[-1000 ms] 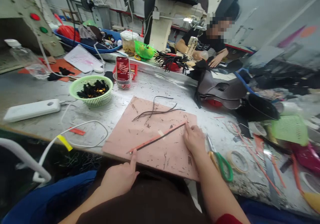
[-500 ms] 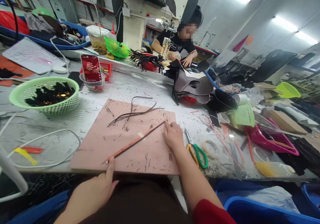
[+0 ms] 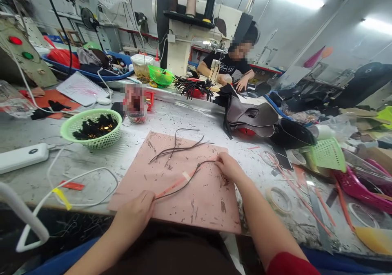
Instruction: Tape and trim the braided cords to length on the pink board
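A thin dark cord [image 3: 193, 176] curves between my two hands over a pink board [image 3: 202, 211]. My left hand [image 3: 137, 209] pinches its near end at the board's front left. The far end is in the closed fingers of my right hand [image 3: 229, 166], toward the board's right side. Under the cord, a narrow orange strip [image 3: 170, 189] lies diagonally, fixed by a pale piece of tape [image 3: 186, 176]. Farther back on the board, several loose dark cords [image 3: 180, 148] cross one another. My fingers hide both tips of the held cord.
Left stand a green basket [image 3: 92, 144] of black pieces and a white cable [image 3: 101, 169]. Right of my forearm lie a tape roll [image 3: 280, 199] and a metal ruler [image 3: 318, 213]. Grey bag parts [image 3: 251, 111] sit behind. A co-worker [image 3: 235, 62] sits at a sewing machine.
Both hands have gone from pressing fingertips at the strip's ends to gripping the cord. The cord, straight along the strip before, now bows away from it. The view has shifted left; the scissors no longer show.
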Action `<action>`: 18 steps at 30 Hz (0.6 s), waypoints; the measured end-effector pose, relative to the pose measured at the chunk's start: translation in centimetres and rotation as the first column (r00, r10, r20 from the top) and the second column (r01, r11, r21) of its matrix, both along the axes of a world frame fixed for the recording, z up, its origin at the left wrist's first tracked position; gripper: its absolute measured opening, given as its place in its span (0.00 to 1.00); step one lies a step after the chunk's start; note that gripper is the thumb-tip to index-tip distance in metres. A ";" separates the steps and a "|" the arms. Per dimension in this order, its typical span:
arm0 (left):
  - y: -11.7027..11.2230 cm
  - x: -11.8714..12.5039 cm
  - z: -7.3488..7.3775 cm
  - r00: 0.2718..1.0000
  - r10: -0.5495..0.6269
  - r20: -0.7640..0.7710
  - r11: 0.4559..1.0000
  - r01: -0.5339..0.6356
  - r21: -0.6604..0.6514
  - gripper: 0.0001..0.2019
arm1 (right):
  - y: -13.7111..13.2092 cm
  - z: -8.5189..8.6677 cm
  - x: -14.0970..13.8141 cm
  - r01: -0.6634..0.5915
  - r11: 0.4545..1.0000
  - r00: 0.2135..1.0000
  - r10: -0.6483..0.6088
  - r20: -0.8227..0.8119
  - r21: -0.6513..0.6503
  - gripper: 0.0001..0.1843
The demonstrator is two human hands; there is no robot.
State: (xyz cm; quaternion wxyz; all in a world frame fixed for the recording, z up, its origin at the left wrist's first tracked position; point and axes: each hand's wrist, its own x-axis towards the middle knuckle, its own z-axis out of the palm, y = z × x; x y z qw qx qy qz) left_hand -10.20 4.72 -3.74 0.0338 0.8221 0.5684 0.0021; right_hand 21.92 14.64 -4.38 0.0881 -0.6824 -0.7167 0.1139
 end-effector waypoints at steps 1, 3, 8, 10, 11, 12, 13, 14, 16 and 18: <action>0.7 0.1 0.3 0.999 0.018 0.041 1.000 -0.018 0.008 0.14 | 0.3 0.0 0.2 -0.003 1.000 1.000 0.003 -0.007 -0.001 0.07; 2.4 0.7 1.4 0.988 0.059 0.143 0.998 -0.063 0.021 0.13 | 1.3 0.2 0.6 0.026 0.999 1.000 -0.026 -0.009 0.024 0.09; 7.0 3.6 3.6 0.965 0.131 0.227 0.989 -0.112 -0.093 0.13 | 4.8 1.1 1.8 0.145 0.980 0.989 -0.147 0.007 0.134 0.11; 8.3 4.7 3.5 0.971 0.125 0.206 0.989 -0.107 -0.097 0.12 | 6.2 1.2 1.7 0.156 0.975 0.987 -0.159 0.008 0.157 0.11; 8.8 5.0 3.3 0.972 0.127 0.195 0.989 -0.110 -0.094 0.11 | 6.9 1.1 1.5 0.155 0.974 0.987 -0.158 0.008 0.164 0.11; 9.1 5.2 3.0 0.973 0.135 0.185 0.988 -0.119 -0.095 0.11 | 7.6 0.9 1.3 0.150 0.974 0.988 -0.154 0.007 0.171 0.11; 9.4 5.3 2.8 0.973 0.150 0.174 0.986 -0.134 -0.096 0.11 | 8.2 0.7 0.9 0.144 0.973 0.989 -0.147 0.004 0.178 0.11; 9.7 5.2 2.6 0.972 0.167 0.164 0.983 -0.152 -0.099 0.11 | 8.7 0.5 0.5 0.137 0.973 0.990 -0.140 0.000 0.187 0.11; 9.9 4.7 2.5 0.967 0.205 0.148 0.976 -0.191 -0.103 0.11 | 9.6 0.2 -0.2 0.124 0.970 0.992 -0.124 -0.013 0.209 0.11; 9.9 3.7 2.8 0.959 0.247 0.137 0.967 -0.235 -0.103 0.11 | 10.0 0.4 -0.6 0.112 0.964 0.994 -0.107 -0.031 0.243 0.10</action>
